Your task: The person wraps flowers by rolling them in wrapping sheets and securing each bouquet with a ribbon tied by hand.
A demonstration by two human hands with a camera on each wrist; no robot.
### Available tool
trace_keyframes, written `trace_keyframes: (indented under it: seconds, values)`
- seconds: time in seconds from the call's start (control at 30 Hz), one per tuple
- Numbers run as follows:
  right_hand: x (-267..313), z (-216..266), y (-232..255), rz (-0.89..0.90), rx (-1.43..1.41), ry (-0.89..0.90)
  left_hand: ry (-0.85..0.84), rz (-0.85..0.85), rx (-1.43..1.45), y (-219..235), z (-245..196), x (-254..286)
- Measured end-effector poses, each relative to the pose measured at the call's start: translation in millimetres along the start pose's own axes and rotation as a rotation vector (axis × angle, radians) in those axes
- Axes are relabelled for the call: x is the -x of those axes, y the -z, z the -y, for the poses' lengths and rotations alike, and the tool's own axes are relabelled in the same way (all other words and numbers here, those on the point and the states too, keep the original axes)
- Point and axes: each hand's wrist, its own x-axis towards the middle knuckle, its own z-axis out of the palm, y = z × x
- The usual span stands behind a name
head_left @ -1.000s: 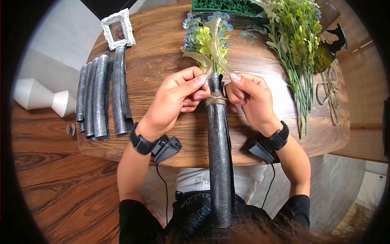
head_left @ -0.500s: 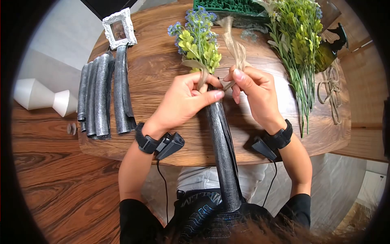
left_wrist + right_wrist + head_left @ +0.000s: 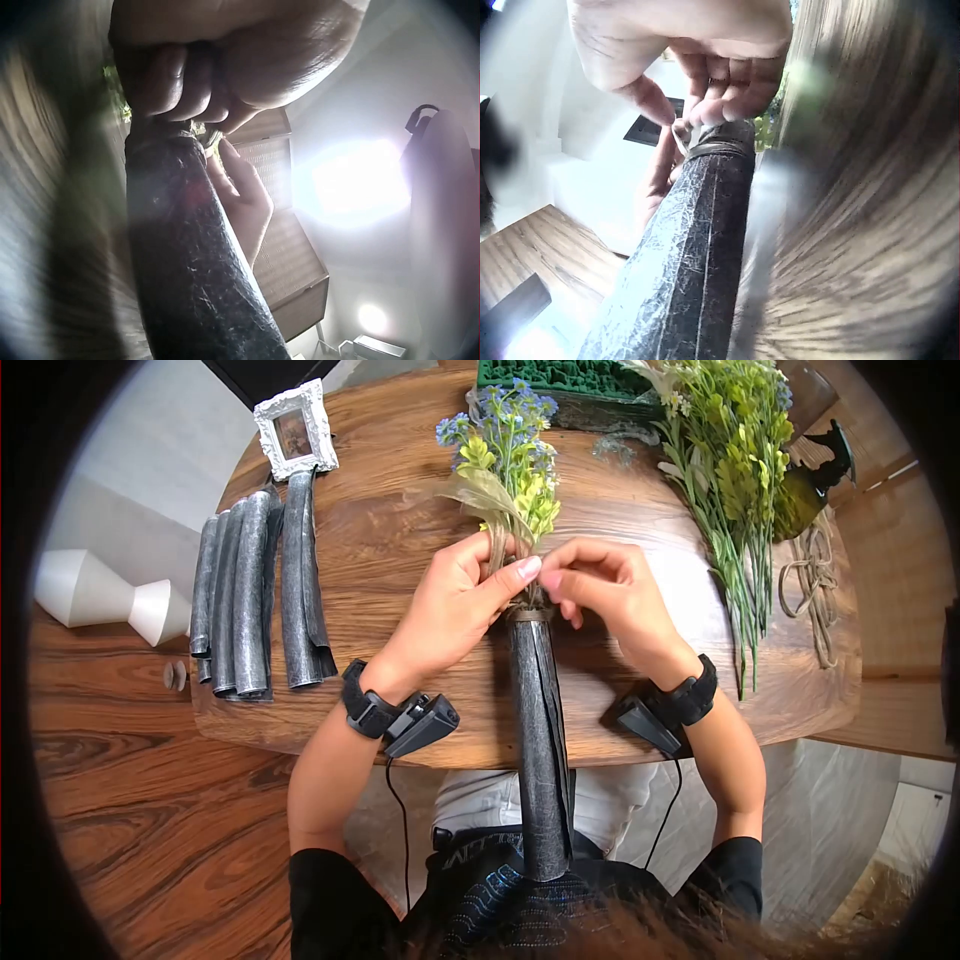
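Note:
A dark wrapped bouquet tube (image 3: 541, 740) runs from the person's lap to the table, with blue and yellow-green flowers (image 3: 514, 430) out of its top. A ribbon band (image 3: 718, 145) circles its neck. The left hand (image 3: 449, 607) pinches the sheer ribbon (image 3: 492, 496) between thumb and fingers at the neck. Close against it, the right hand (image 3: 617, 596) has curled fingers, thumb and fingertips pinching a ribbon piece beside the tube top. In the left wrist view, curled fingers of the left hand (image 3: 217, 60) hide part of the neck.
Dark rolled wraps (image 3: 243, 600) and a white frame (image 3: 294, 430) are at the left of the table (image 3: 390, 530). Loose flower stems (image 3: 735, 540), a coiled cord (image 3: 815, 588) and a spray bottle (image 3: 808, 485) lie right. Green foam (image 3: 570, 377) sits at the back.
The flowers first tilted left, then came back toward upright. The hands have drawn together at the neck, and the upright ribbon end in the right hand has come down.

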Motion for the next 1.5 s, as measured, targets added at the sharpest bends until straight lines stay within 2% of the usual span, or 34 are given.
trace_keyframes:
  seconds: [0.1,0.23,0.3,0.33,0.4,0.47,0.53,0.67,0.77,0.83,0.9,0.97,1.03,1.1,1.17,1.33,1.37,1.43,1.5]
  values:
    - [2,1,-7,0.027,0.096,-0.026,-0.018,-0.042,0.012,-4,-2,1]
    - [2,3,-8,-0.002,0.106,0.034,0.012,-0.019,-0.022,-1,0,0]
    - [2,0,-9,-0.012,0.073,0.088,0.080,-0.056,0.165,-2,-3,0]
    - [2,0,-9,-0.020,0.046,0.146,0.086,-0.032,0.149,0,-5,0]
    - [3,3,-11,-0.031,0.045,0.153,0.087,-0.018,0.171,3,-4,-2]
    - [3,3,-11,-0.043,0.038,0.152,0.098,-0.007,0.193,2,-6,-2]
    - [4,1,-9,-0.006,0.011,0.065,0.154,-0.052,0.189,-2,-8,-1]
    - [3,4,-10,0.031,-0.052,0.039,0.171,-0.018,0.185,3,-12,0]
    - [3,6,-12,-0.012,-0.070,-0.034,0.097,-0.012,0.148,5,-12,2]
    - [3,5,-11,-0.077,-0.020,-0.057,-0.112,-0.041,0.011,0,-16,6]
    - [3,5,-9,-0.109,0.016,-0.062,-0.161,-0.079,-0.081,1,-22,11]
    - [2,6,-10,-0.083,0.098,-0.033,-0.305,0.030,-0.238,4,-21,11]
    - [3,7,-12,-0.058,0.139,-0.005,-0.308,0.063,-0.252,2,-21,12]
    - [7,9,-14,-0.039,0.171,0.013,-0.420,0.154,-0.241,-5,-19,13]
    - [9,16,-14,0.073,0.357,0.131,-0.386,0.182,-0.241,-7,-19,16]
    - [9,6,-17,0.151,0.464,0.313,-0.472,0.196,-0.292,-5,-18,11]
    - [10,7,-17,0.152,0.460,0.310,-0.506,0.209,-0.332,-3,-16,11]
    - [11,15,-17,0.183,0.430,0.194,-0.466,0.231,-0.342,-1,-18,13]
    - [11,13,-16,0.157,0.461,0.230,-0.444,0.254,-0.354,-1,-19,11]
